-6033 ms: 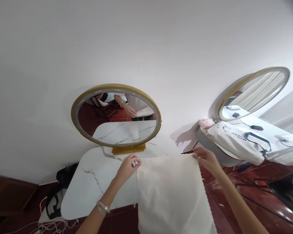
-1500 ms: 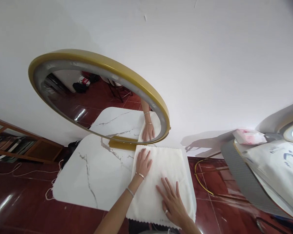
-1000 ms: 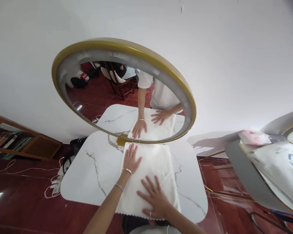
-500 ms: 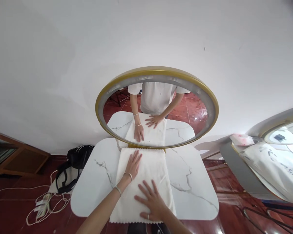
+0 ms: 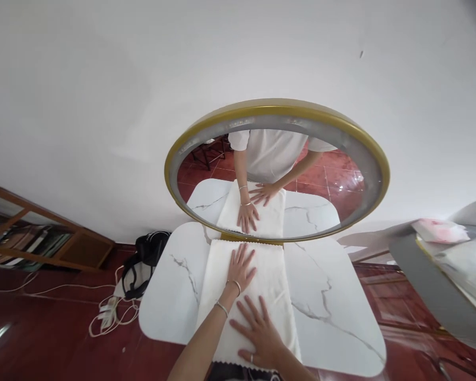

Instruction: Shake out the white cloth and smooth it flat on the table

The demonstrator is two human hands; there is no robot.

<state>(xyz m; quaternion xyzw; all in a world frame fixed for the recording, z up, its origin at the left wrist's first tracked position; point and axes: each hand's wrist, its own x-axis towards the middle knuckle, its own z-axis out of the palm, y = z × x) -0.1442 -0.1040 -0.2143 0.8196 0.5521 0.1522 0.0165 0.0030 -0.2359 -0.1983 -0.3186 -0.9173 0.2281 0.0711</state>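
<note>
Your left hand (image 5: 240, 270) and right hand (image 5: 262, 338) lie flat, fingers spread and released, palms down on the white cloth (image 5: 269, 278). The cloth is under both sets of fingers, its far edge just beyond your left fingertips; your palms and forearms hide parts of it, including the lower corners. Bare marbled tabletop (image 5: 333, 312) shows to either side of your fingers. Ahead of them, the round mirror (image 5: 277, 169) reflects both hands and a white shirt, cut off at the top by its rim; its gold base (image 5: 257, 242) is mostly hidden. Well to the left of your fingers, the black bag (image 5: 153, 247) is partly covered by the table. Far right, a pink-and-white packet (image 5: 440, 231) is blurred.
</note>
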